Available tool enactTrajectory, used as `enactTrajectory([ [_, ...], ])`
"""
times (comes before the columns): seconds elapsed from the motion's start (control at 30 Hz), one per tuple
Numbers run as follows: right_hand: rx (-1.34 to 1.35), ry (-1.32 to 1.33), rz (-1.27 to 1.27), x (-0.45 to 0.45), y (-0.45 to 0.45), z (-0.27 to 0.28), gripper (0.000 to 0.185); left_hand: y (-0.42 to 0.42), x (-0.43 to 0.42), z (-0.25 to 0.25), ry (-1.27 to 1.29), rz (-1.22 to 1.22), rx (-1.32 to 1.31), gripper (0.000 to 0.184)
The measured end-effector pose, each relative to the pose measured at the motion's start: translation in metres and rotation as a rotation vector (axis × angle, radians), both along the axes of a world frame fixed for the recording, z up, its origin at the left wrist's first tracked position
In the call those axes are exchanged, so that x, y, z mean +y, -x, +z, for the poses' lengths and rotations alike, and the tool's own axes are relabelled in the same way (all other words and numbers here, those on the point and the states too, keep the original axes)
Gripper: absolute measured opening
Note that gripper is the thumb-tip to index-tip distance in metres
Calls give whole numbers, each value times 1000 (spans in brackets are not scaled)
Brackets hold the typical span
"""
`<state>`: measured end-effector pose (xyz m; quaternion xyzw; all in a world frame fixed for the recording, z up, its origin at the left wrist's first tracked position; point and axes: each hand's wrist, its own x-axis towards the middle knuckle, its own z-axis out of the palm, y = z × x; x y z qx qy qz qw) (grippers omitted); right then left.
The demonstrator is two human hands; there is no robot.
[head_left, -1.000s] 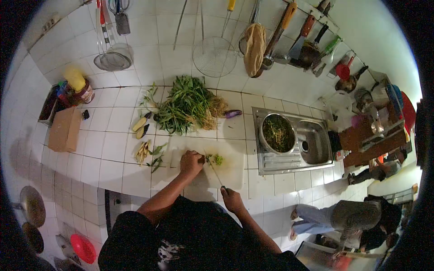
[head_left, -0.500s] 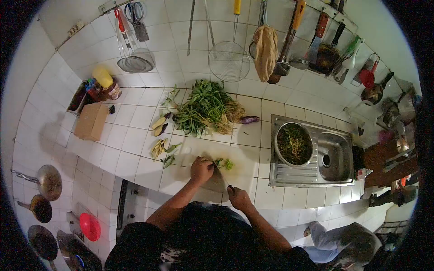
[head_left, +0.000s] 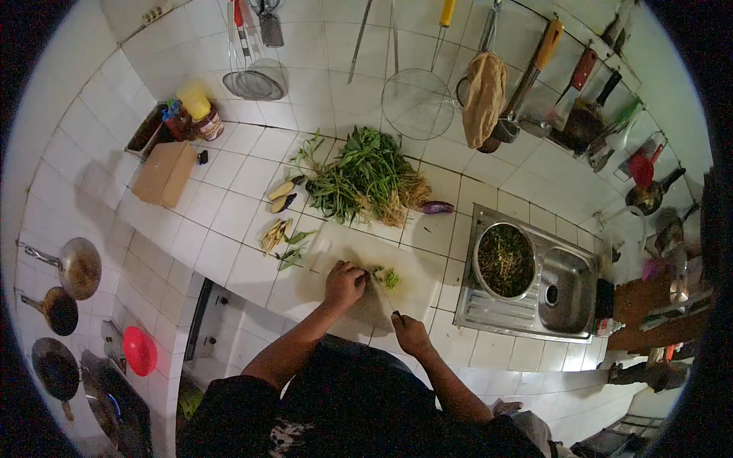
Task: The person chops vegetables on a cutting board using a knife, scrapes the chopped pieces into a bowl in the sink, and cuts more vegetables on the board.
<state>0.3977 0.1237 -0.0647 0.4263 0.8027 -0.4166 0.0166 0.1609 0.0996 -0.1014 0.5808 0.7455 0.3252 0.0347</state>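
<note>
My right hand [head_left: 411,334] is closed on the dark handle of a knife [head_left: 382,295], whose blade points up and left over a white cutting board [head_left: 416,263]. At the blade's tip my left hand [head_left: 346,283] is closed, pressing down on the board; what it holds is too small to name. Chopped green pieces [head_left: 390,278] lie just right of the blade. Behind the board is a heap of leafy greens with roots [head_left: 370,172], with a purple eggplant [head_left: 437,207] at its right. Cut eggplant pieces [head_left: 282,196] and pale strips [head_left: 276,235] lie to the left.
A bowl of chopped greens [head_left: 505,260] stands on the drainboard beside the sink basin [head_left: 566,294]. A cardboard box [head_left: 166,174] is at the far left of the counter. Strainers and ladles hang on the wall. Part of another person [head_left: 531,427] shows at the lower right.
The camera view has shifted and tilted. My hands stay at the board with the knife. The other person has mostly passed out of view at the lower right.
</note>
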Motion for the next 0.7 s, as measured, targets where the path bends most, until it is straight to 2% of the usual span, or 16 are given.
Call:
enactTrajectory([
  [0.07,-17,73,-66,1,1,17,56,1,-1,3,-41,-7,-7,15],
  [0.2,-77,154,-159,-1,1,36,56,3,0,3,28,-8,-49,14],
  [0.3,-13,30,-61,-10,-4,29,57,8,4,1,42,17,-78,13],
  [0.4,-68,79,-80,-14,-6,16,55,9,4,1,23,14,-89,13],
  [0.43,-49,-3,-61,-14,-8,6,54,11,8,0,31,0,-88,13],
  [0.47,41,79,-184,-16,-12,-5,55,16,12,-3,24,5,-93,13],
  [0.53,44,141,-230,-17,-19,-17,57,19,7,-13,174,-63,-149,13],
  [0.57,36,160,-225,-21,-28,-17,57,18,4,-15,18,-15,-234,15],
  [0.6,-6,178,-235,-17,-25,-12,57,18,4,-10,23,-8,-218,15],
  [0.67,-19,215,-253,-10,-14,-13,58,22,2,6,-10,27,-346,17],
  [0.7,46,196,-208,-11,-17,-13,57,23,0,6,-6,43,-272,23],
])
